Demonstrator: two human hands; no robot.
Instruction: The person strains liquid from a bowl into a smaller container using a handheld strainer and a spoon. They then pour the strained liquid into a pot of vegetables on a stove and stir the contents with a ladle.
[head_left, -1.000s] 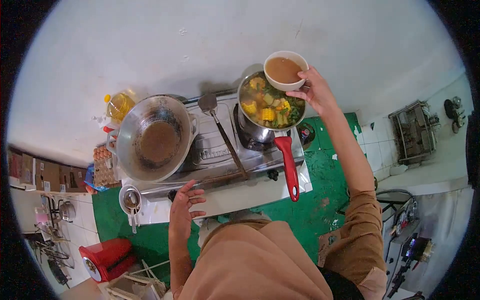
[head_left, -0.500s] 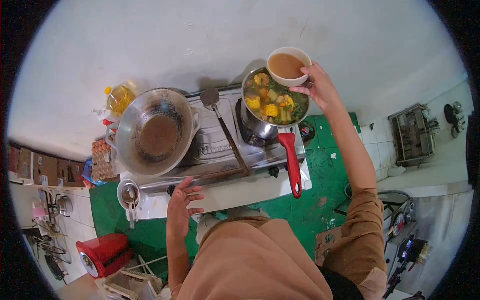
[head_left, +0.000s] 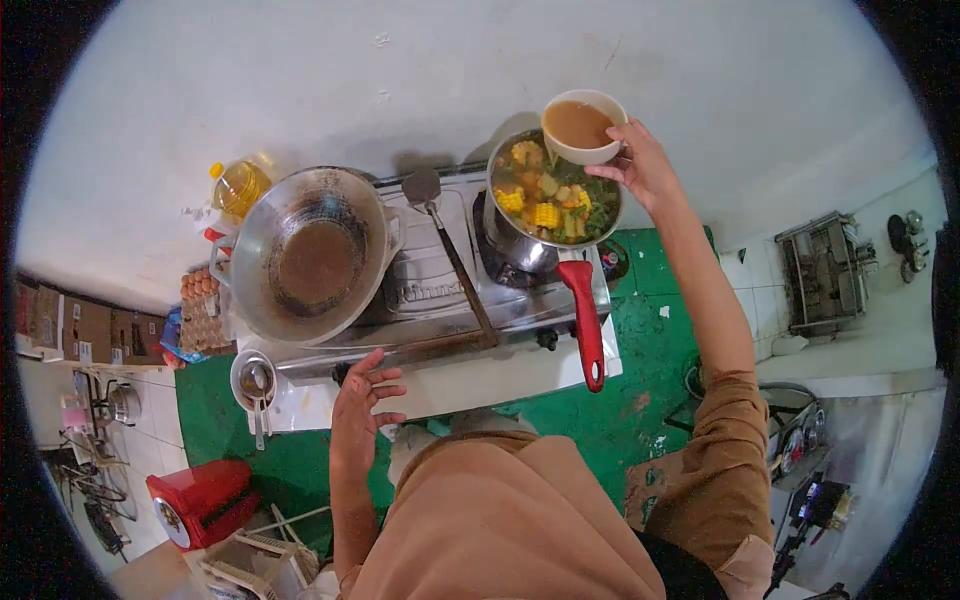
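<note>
My right hand (head_left: 643, 168) grips the rim and side of a white bowl (head_left: 588, 156) of brown liquid (head_left: 577, 124). It holds the bowl tilted above the back of a saucepan, and a thin stream seems to fall from the bowl's left rim. Corn pieces (head_left: 546, 215), leafy greens and other chunks fill the saucepan, whose red handle (head_left: 583, 330) points toward me. The pan sits on the right burner of the gas stove (head_left: 420, 348). Near the stove's front edge, my left hand (head_left: 364, 405) hovers with fingers spread, holding nothing.
A large wok (head_left: 250, 290) covers the left burner. Between the burners lies a long-handled spatula (head_left: 455, 262). An oil bottle (head_left: 240, 190), an egg tray (head_left: 205, 318) and a small bowl with spoons (head_left: 240, 384) stand at the left. The wall rises close behind.
The bowl in my right hand has shifted slightly right in view, and a thin stream now shows at its left rim. My left hand has hardly moved.
</note>
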